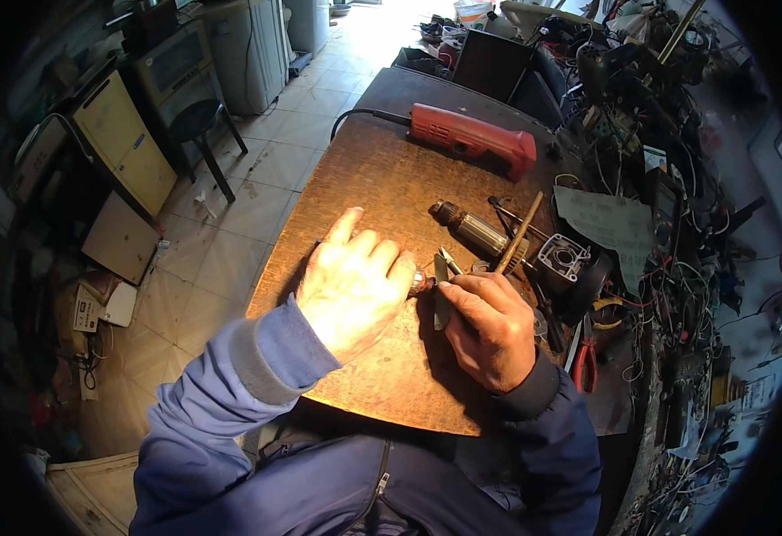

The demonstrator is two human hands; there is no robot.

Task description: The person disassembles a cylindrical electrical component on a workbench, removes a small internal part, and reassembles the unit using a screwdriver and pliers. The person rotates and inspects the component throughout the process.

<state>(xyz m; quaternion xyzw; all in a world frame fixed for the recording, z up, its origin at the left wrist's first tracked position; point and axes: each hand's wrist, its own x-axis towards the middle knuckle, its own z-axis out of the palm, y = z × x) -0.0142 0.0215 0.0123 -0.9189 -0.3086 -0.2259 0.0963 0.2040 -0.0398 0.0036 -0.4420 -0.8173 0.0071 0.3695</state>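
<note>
My left hand is closed over a small metal part on the worn wooden bench, with the forefinger reaching forward and most of the part hidden. My right hand pinches a flat dark metal blade upright against that part's end. Just beyond them lie a motor armature, a wooden stick, a small pointed tool and a metal housing. Red-handled pliers rest to the right of my right hand.
A red power tool with a black cord lies at the bench's far end. Tangled wires and parts crowd the right side, with a multimeter. On the left are a tiled floor, a black stool and yellow cabinets.
</note>
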